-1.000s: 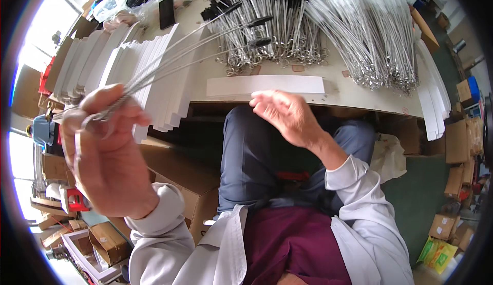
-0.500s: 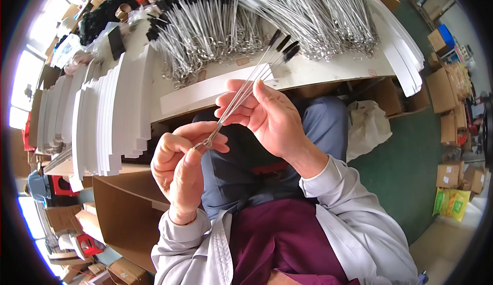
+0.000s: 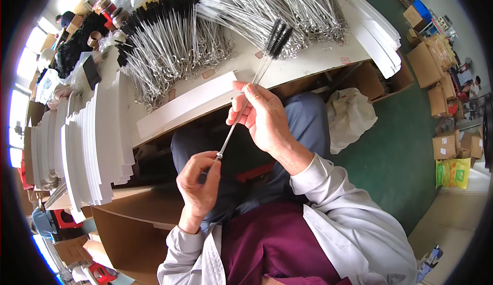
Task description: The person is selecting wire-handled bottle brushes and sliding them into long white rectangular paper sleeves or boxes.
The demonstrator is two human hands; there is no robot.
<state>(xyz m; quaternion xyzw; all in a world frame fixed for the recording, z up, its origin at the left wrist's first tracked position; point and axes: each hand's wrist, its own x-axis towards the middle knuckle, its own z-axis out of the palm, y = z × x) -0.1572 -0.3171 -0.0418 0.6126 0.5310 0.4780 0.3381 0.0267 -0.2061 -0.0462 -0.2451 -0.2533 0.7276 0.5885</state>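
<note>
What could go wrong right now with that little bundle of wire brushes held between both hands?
The left hand pinches only the looped ends of the bundled wire brushes, so one might slip out and drop into the lap. The right hand grips mid-stem, where the thin wires could bend. The black bristle tips hover close to the brush pile on the table and may snag there.

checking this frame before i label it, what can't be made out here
- Head view: how many brushes the hands grip; the thin wires overlap.
- Their loop ends, covered by the left hand fingers.
- Right hand palm side, turned away.
- Small tags on the table: too small.
</note>
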